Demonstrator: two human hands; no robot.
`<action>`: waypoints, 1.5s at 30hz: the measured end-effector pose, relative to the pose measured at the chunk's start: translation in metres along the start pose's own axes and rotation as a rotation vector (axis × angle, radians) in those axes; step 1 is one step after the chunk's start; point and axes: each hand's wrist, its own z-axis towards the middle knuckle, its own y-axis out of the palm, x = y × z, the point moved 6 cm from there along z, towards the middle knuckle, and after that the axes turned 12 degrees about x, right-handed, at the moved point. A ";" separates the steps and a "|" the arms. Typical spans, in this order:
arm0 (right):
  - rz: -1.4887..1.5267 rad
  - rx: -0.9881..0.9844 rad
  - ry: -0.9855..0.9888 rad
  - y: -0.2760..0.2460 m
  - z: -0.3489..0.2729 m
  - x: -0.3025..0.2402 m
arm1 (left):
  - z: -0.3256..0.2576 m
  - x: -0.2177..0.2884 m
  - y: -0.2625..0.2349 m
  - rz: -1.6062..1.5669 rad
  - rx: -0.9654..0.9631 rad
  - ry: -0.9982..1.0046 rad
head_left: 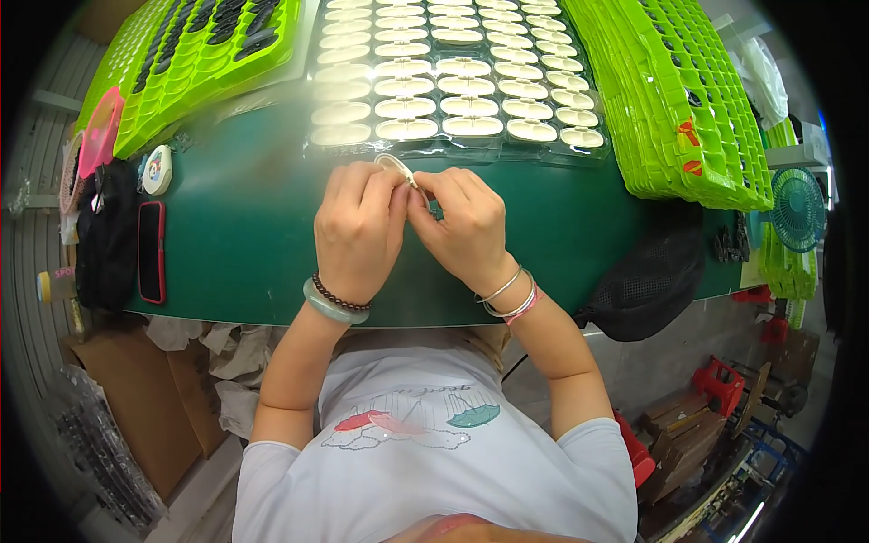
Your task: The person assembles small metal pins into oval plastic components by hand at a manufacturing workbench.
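Note:
Close together over the green table, both my hands are closed in a pinch on a small cream oval plastic piece (pixel 393 166). My left hand (pixel 360 222) grips its lower side, while the fingers of my right hand (pixel 463 217) meet it at the right end. Much of the piece is covered by my fingertips, so its inside does not show. Just beyond my hands lies a transparent plastic tray (pixel 471 154) with several rows of similar cream oval pieces (pixel 405 128).
Stacked lime-green trays (pixel 674 136) stand at the right, and another green tray (pixel 136 122) with black parts at the left. A phone (pixel 152 252), a small white round-edged case (pixel 157 170) and a black cap (pixel 647 271) lie on the green table (pixel 244 199). A fan (pixel 797 209) is far right.

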 end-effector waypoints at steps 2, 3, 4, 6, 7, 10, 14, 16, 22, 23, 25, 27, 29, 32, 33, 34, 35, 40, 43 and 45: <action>-0.015 0.012 -0.018 -0.002 0.000 -0.001 | 0.000 0.003 0.000 0.005 0.004 -0.006; -0.033 0.003 -0.018 -0.003 0.000 -0.001 | -0.001 0.002 0.000 0.003 -0.013 -0.038; -0.050 -0.007 -0.019 -0.003 0.000 -0.001 | -0.001 0.002 0.001 0.001 -0.030 -0.071; -0.061 -0.009 -0.020 -0.003 0.000 -0.002 | -0.002 0.003 0.001 0.005 -0.026 -0.074; -0.071 -0.012 -0.021 -0.003 0.000 -0.003 | -0.002 0.003 0.001 0.011 -0.022 -0.079; -0.083 -0.018 -0.019 -0.003 -0.001 -0.001 | -0.003 0.004 0.003 0.012 -0.018 -0.076; -0.079 -0.014 -0.037 -0.003 0.000 -0.001 | -0.003 0.001 0.005 -0.018 -0.025 -0.092; -0.079 -0.010 -0.050 -0.004 0.000 -0.002 | -0.003 0.000 0.005 -0.034 -0.006 -0.106; -0.085 -0.016 -0.045 -0.003 0.001 -0.002 | -0.003 0.001 0.003 -0.022 0.014 -0.115; -0.085 -0.016 -0.045 -0.003 0.001 -0.002 | -0.003 0.002 0.004 -0.022 0.013 -0.115; -0.085 -0.015 -0.045 -0.003 0.000 -0.002 | -0.004 0.001 0.003 -0.023 0.030 -0.121; -0.087 -0.019 -0.044 -0.003 0.000 -0.002 | -0.005 0.000 0.004 -0.025 0.028 -0.128; -0.091 -0.023 -0.043 -0.003 0.000 -0.001 | -0.006 0.000 0.004 -0.028 0.024 -0.135; -0.084 -0.023 -0.050 -0.002 0.000 -0.002 | -0.006 -0.001 0.002 -0.037 0.039 -0.165; -0.083 -0.022 -0.049 -0.003 0.000 -0.001 | -0.006 -0.001 0.002 -0.038 0.038 -0.153; -0.082 -0.021 -0.049 -0.003 0.000 -0.001 | -0.006 -0.001 0.002 -0.039 0.037 -0.141; -0.082 -0.022 -0.050 -0.003 0.000 -0.001 | -0.006 -0.001 0.002 -0.039 0.038 -0.141; -0.046 -0.009 -0.033 -0.003 0.000 0.000 | -0.005 -0.006 0.000 -0.093 0.055 -0.210; -0.048 -0.013 -0.029 -0.004 0.002 -0.001 | -0.005 -0.009 0.000 -0.133 0.042 -0.259; -0.040 0.011 -0.040 -0.004 0.002 0.001 | -0.004 -0.010 0.000 -0.144 0.025 -0.273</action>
